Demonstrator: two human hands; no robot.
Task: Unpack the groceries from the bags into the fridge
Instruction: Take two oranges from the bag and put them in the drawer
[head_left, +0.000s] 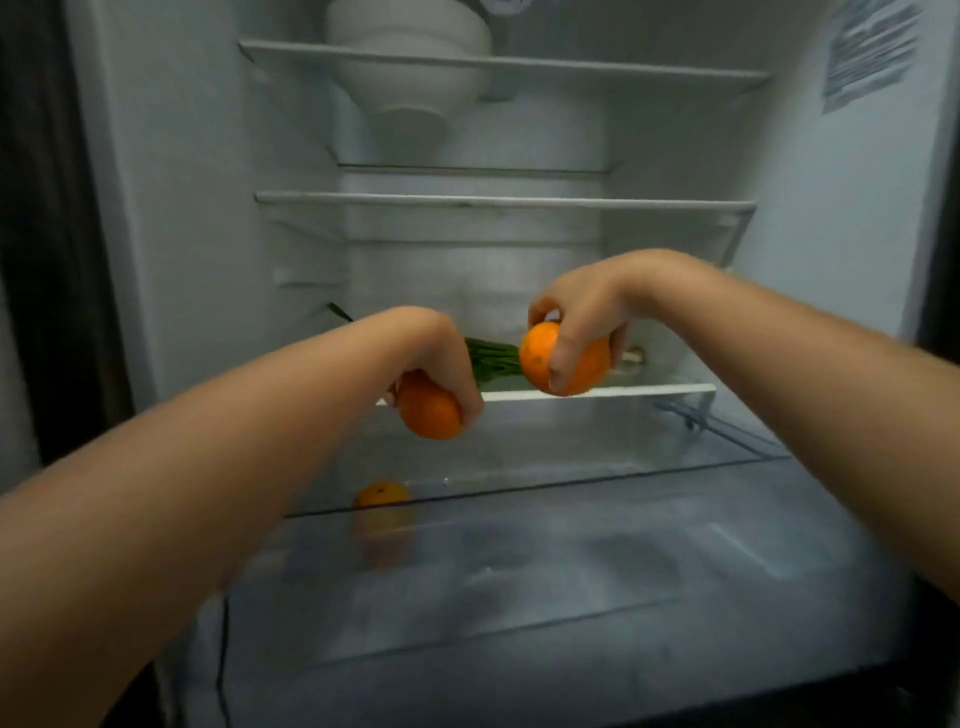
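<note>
Both my arms reach into the open fridge (182, 208). My left hand (441, 353) is shut from above on an orange (428, 410), held just in front of the lowest glass shelf (649, 391). My right hand (576, 312) grips a second orange (535, 358) a little higher, over that shelf's front edge. A third orange (382, 494) lies inside the clear drawer (571, 545) below, near its left side. Green onions (493, 358) lie on the lowest shelf behind my hands, partly hidden.
Two more glass shelves (498, 200) sit above. A white bowl-like container (410, 67) stands on the top shelf. A paper label (867, 52) is stuck on the right inner wall. A dark door edge (47, 234) runs along the left.
</note>
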